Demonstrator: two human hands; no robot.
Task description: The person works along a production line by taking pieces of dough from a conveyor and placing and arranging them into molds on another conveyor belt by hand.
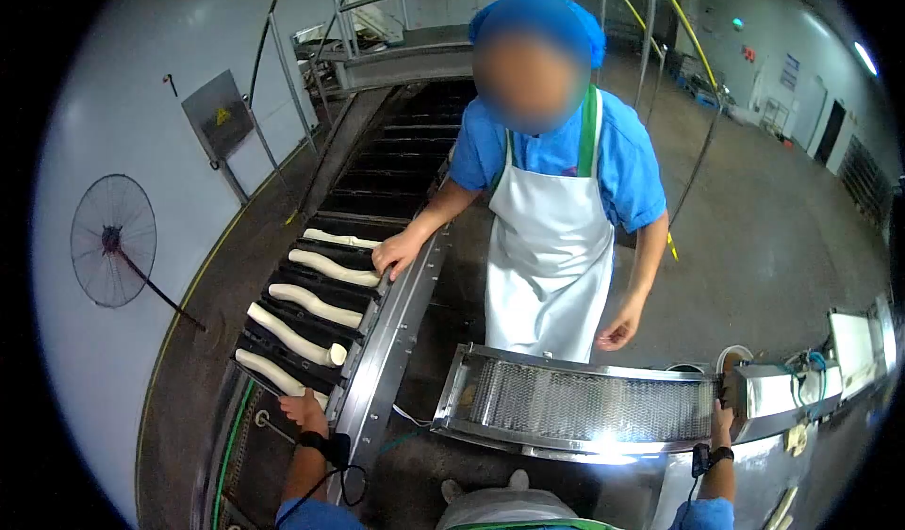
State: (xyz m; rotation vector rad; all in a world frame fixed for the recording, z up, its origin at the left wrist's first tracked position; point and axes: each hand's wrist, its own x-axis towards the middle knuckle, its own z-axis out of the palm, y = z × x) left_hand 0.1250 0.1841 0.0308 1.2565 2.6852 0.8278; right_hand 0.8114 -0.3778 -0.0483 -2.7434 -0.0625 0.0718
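My left hand (304, 410) is at the near end of the black slotted conveyor, fingers stretched out. It is beside or touching the end of the nearest long, pale, peeled root-like piece (268, 370). Several similar pieces, such as the thicker one (292, 334) with a blunt cut end, lie crosswise in the black slots beyond it. My right hand (721, 421) is by the right end of a metal mesh belt (594, 400), against the side of a steel machine housing (778, 393). Its fingers look extended, and I see nothing held in it.
Across from me stands a person in a white apron (547, 257); one of their hands (400, 251) rests on the conveyor's steel side rail (388, 342). A wall fan (112, 238) and railings stand left and behind. A white board (851, 349) lies at far right.
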